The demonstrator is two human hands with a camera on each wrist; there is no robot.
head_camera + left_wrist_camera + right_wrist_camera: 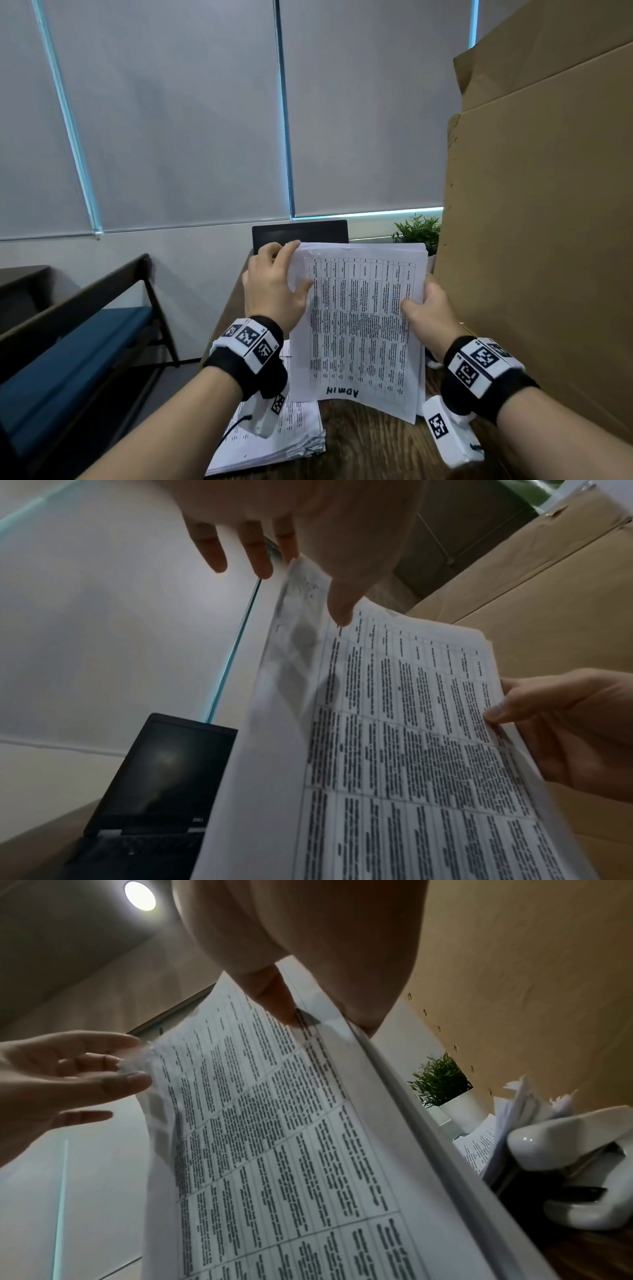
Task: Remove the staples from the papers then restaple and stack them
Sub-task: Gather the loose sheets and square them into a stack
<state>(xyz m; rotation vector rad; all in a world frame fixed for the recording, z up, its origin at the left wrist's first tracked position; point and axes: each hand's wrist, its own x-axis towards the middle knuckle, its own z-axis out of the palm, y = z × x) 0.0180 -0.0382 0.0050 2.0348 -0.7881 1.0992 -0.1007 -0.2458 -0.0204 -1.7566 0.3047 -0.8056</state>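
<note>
My right hand (430, 308) grips the paper bundle (359, 325); my left hand (274, 284) pinches its top corner. A cardboard box (541, 240) crowds the right, beside a stapler (575, 1167), plant (418, 231) and laptop (154, 777); a second paper stack (274, 442) lies on the worktop (370, 445).

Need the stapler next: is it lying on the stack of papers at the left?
No, the white stapler sits on the table right of the held papers.
</note>
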